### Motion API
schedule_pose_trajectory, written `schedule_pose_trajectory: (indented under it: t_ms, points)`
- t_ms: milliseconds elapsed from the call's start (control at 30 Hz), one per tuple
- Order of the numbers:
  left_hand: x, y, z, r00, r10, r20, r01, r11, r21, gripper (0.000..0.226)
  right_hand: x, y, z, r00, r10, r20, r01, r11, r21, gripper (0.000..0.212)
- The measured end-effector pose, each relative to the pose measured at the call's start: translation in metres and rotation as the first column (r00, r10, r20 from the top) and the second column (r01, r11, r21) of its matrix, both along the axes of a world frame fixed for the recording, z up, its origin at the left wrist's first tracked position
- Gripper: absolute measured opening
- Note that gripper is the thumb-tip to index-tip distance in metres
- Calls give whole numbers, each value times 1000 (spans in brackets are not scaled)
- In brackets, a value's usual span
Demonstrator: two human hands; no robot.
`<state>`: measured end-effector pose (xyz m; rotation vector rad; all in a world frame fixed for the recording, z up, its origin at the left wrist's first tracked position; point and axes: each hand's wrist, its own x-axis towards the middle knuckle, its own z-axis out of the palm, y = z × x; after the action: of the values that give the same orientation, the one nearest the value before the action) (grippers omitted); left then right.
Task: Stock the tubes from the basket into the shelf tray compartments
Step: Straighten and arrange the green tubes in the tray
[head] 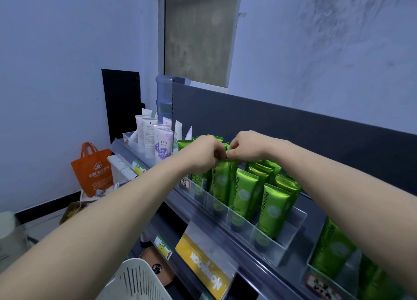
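Pinching top seam of a green tube (222, 180) with both hands: left hand (202, 155) and right hand (247, 147), fingers curled, meeting at the seam. Standing upright in a compartment toward the left end of the clear tray (278, 241), with more green tubes (274, 211) filling compartments alongside. Sitting on the grey shelf (293, 130). Showing only a rim of the white basket (137, 281) at bottom edge, contents hidden. Standing further left: white tubes (150, 135) in another tray. Hanging off shelf front: yellow sign (203, 260). Sitting on floor by wall: orange bag (93, 171).
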<state>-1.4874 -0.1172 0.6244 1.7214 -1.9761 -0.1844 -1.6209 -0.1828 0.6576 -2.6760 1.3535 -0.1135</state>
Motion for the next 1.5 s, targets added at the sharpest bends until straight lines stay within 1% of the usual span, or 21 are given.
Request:
schedule_pose_trajectory:
  t_ms: [100,167,333,400,500,633,767,933,1033,1167,1333,1500]
  points:
    - [2,1,0,999,-4,-51,2,1000,-31,22,0,-2,1,1000,7,-11,-7,1000,-6,12]
    - [3,1,1,998,-4,-70,1,999,-43,22,0,-4,0,999,15,-33,-17,998,-57,14]
    - [1,1,-2,998,-22,-63,18,998,-54,22,5,-8,-7,999,36,-21,-39,988,-146,20]
    - [1,1,-4,997,-20,-72,16,999,-47,22,7,-8,-9,998,53,-32,-57,985,-164,20]
    - [3,0,-4,996,-20,-87,18,1000,-24,21,5,-8,-6,997,74,-37,-79,985,-154,21]
    - [6,-1,-4,994,-18,-111,19,1000,0,23,3,-11,-6,997,68,-32,-71,988,-134,35]
    - [7,-2,-4,990,-42,-134,46,999,29,20,-2,-14,-2,997,69,-21,-71,993,-100,25]
    - [9,-2,1,982,-66,-176,74,997,38,14,-10,-9,5,997,61,42,-57,995,-87,22]
    - [9,-3,4,982,-71,-176,72,997,-3,14,-13,-7,8,995,35,95,-22,991,-131,19]
    - [8,-5,7,980,-66,-185,58,997,-51,13,-21,-10,13,987,-39,154,66,983,-172,15]
    - [6,-6,13,976,-102,-190,91,994,-66,14,-34,-9,14,975,-116,191,150,973,-173,14]
    - [9,-6,12,974,-94,-205,79,994,-80,14,-42,-3,8,958,-158,239,200,967,-161,14]
